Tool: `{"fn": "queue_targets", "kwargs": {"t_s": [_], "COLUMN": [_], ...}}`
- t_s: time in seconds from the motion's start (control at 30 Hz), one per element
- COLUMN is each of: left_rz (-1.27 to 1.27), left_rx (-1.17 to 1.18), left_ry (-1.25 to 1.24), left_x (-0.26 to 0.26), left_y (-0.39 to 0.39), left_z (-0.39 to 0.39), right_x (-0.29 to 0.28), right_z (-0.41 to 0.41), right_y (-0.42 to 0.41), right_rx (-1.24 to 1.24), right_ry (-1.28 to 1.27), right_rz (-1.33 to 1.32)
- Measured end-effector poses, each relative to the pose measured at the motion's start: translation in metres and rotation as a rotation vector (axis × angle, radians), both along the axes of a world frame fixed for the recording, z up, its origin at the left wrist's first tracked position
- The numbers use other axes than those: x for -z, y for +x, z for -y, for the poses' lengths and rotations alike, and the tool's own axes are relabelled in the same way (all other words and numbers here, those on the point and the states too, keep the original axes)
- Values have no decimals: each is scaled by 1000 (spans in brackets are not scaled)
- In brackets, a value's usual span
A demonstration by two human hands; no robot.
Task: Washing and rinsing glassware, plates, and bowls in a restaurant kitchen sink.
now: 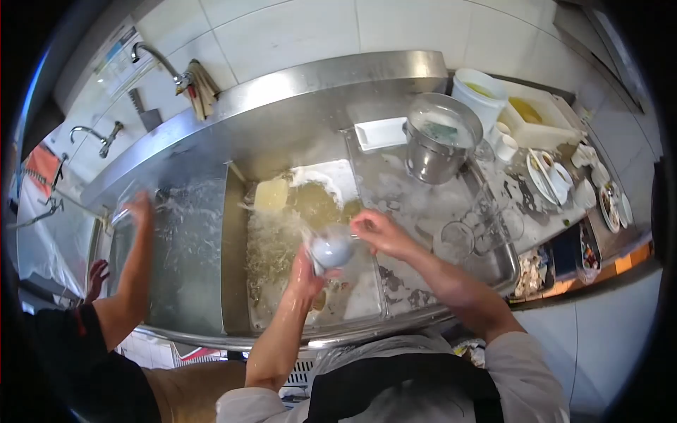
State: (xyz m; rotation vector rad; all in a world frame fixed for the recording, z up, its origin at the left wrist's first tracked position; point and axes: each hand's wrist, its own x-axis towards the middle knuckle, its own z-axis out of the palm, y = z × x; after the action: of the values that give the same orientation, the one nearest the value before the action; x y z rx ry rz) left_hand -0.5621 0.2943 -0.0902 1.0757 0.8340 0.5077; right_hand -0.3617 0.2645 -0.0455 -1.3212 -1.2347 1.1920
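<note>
My left hand [308, 277] holds a rounded white bowl or cup [332, 251], blurred by motion, over the soapy sink basin [234, 264]. Fingers of my right hand [382, 231] are curled close to the vessel's right side. Something thin and pale lies between them, too blurred to name, and I cannot tell whether this hand grips it. Cloudy yellowish water [275, 248] churns below, with foam at the back. A pale yellow block-shaped object [271, 195] sits at the basin's back left.
At left, a co-worker's arm [132, 264] reaches over a water-filled basin [185, 275]. Right of me, the wet drainboard [391, 174] bears a metal pot [436, 158], a white rectangular dish [382, 133] and clear glasses [457, 240]. Beyond stand a white bucket [476, 100] and used dishes [550, 177].
</note>
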Motion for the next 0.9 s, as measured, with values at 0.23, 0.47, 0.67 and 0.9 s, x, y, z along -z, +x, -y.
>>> {"fn": "queue_targets", "kwargs": {"t_s": [0.23,0.47,0.67,0.9], "left_rz": [-342,-394,-103,-338], "left_rx": [534,784,552,402], "left_ry": [1593,1331,918,1255], "left_x": [-69,-10,-41,-20], "left_y": [-25,-23,-37,-14], "left_z": [-10,16,18,56], "right_x": [60,32,22,5], "right_z": [-1,23,48,51], "right_y": [29,-4,18,9], "right_rx": [28,103,246,18], "right_ry": [-695,-321,-352,-494], "right_rz": [-598,-301,-521,-278]}}
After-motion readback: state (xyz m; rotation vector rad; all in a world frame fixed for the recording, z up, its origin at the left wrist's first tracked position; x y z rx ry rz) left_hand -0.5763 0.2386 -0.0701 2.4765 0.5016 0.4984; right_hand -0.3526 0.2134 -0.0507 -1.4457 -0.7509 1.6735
